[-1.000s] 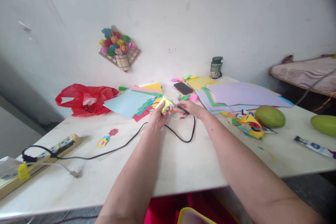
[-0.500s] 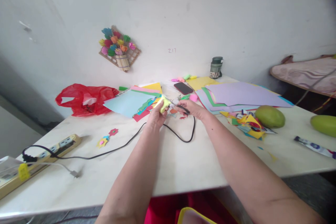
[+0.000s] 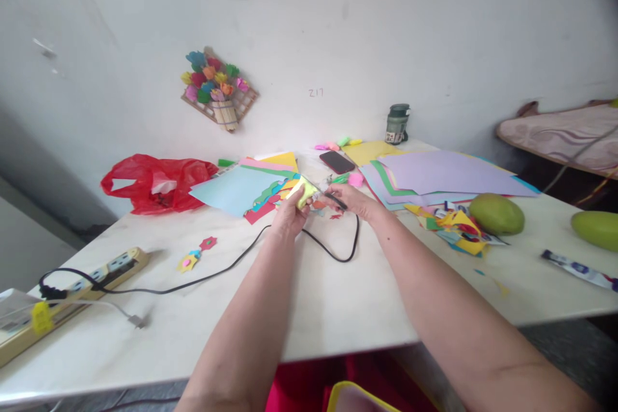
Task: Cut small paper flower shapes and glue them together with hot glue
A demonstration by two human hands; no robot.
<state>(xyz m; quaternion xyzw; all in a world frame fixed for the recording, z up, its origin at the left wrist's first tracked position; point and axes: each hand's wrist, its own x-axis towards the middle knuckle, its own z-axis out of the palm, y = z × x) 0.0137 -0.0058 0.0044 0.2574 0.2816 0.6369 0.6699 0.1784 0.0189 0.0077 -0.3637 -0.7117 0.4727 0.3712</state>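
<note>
Near the middle of the table, my left hand pinches a small piece of light yellow paper. My right hand is closed around the dark handles of a pair of scissors. The blades point left and lie against the yellow paper; exactly where they meet it is too small to make out. Behind and left of my left hand are a light blue sheet and wavy cut paper strips. Small cut flowers lie to the left on the tabletop.
A black cord runs from a power strip under my forearms. A red plastic bag stands at left. Toward the right are stacked coloured sheets, paper scraps, green fruit and a tube. A phone lies behind.
The yellow paper and my left hand have shifted and turned slightly to the right, toward the scissors. My right hand stays nearly in place; the scissors are slightly shifted.
</note>
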